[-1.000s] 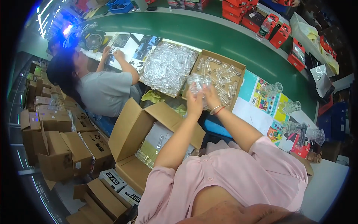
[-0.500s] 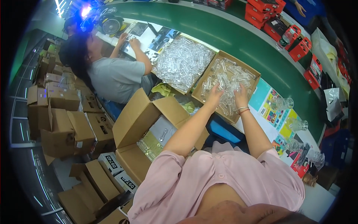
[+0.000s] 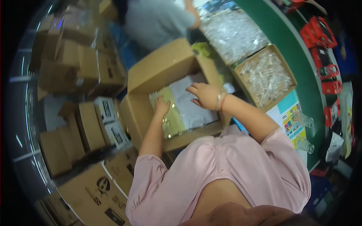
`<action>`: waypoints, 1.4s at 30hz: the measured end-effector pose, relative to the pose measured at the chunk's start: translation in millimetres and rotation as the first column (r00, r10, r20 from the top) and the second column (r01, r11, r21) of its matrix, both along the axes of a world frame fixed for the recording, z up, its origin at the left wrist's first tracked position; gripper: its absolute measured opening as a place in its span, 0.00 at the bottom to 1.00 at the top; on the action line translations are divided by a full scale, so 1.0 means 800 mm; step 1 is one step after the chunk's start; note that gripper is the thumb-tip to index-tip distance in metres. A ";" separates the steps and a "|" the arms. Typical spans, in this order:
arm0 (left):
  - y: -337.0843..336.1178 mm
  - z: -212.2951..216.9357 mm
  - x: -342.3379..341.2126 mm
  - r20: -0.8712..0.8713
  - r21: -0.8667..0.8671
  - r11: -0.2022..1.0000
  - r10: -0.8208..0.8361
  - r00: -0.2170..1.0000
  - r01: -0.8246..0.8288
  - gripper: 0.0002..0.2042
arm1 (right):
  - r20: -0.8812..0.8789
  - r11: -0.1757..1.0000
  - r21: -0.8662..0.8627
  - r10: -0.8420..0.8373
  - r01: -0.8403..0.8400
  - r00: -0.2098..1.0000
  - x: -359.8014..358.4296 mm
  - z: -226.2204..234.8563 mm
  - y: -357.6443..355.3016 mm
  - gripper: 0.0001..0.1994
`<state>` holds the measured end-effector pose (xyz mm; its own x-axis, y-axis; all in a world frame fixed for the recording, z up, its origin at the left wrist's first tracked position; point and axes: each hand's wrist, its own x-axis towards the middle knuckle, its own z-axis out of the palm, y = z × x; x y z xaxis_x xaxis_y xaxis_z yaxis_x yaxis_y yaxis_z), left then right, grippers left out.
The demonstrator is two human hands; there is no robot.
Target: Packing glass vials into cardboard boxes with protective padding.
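Observation:
A large open cardboard box (image 3: 132, 110) stands before me with its flaps up. Inside lie a white sheet (image 3: 188, 113) and a yellowish layer (image 3: 172, 122) with shiny clear edges. My left hand (image 3: 162, 107) reaches into the box over the yellowish layer, fingers spread; whether it touches is hard to tell. Over the white sheet hovers my right hand (image 3: 205, 96), its fingers apart and no object visible in it. To the right of the box, a shallow cardboard tray (image 3: 241, 71) holds many clear tube-like pieces (image 3: 266, 77).
Beyond the tray, another heap of clear pieces (image 3: 235, 34) covers the bench. A co-worker in a grey shirt (image 3: 154, 22) sits at the far left of it. Clear glass-like vessels (image 3: 303, 119) stand at right; cartons (image 3: 58, 77) crowd the left.
Both my hands have left the tray of clear pieces and moved left into the open box. The view has swung left, so the box now sits in the middle.

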<state>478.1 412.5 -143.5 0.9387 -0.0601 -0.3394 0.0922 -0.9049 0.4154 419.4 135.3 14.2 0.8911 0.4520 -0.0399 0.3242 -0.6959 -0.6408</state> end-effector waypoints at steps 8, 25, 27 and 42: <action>0.070 -0.010 -0.044 -0.457 0.213 0.891 -0.271 0.847 0.400 0.41 | -0.540 0.865 -0.435 -0.028 -0.251 0.841 0.045 -0.164 0.140 0.19; 0.076 -0.039 -0.104 -0.641 0.325 0.866 -0.095 0.762 0.381 0.36 | -0.673 0.864 -0.156 0.262 -0.479 0.692 0.018 -0.253 0.169 0.17; 0.065 -0.026 -0.099 -0.650 0.329 0.882 -0.047 0.758 0.337 0.36 | -0.390 0.984 -0.167 -0.126 0.065 0.912 0.060 -0.232 0.162 0.17; 0.056 -0.107 -0.115 -0.338 -0.037 0.991 0.109 0.935 -0.129 0.31 | -0.367 0.965 -0.108 -0.262 0.239 0.892 0.024 -0.290 0.198 0.17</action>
<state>386.1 457.4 -229.4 0.7729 0.0165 -0.6343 0.3405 -0.8543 0.3927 438.3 293.4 -217.9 0.8881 0.2019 -0.4130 -0.1226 -0.7618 -0.6361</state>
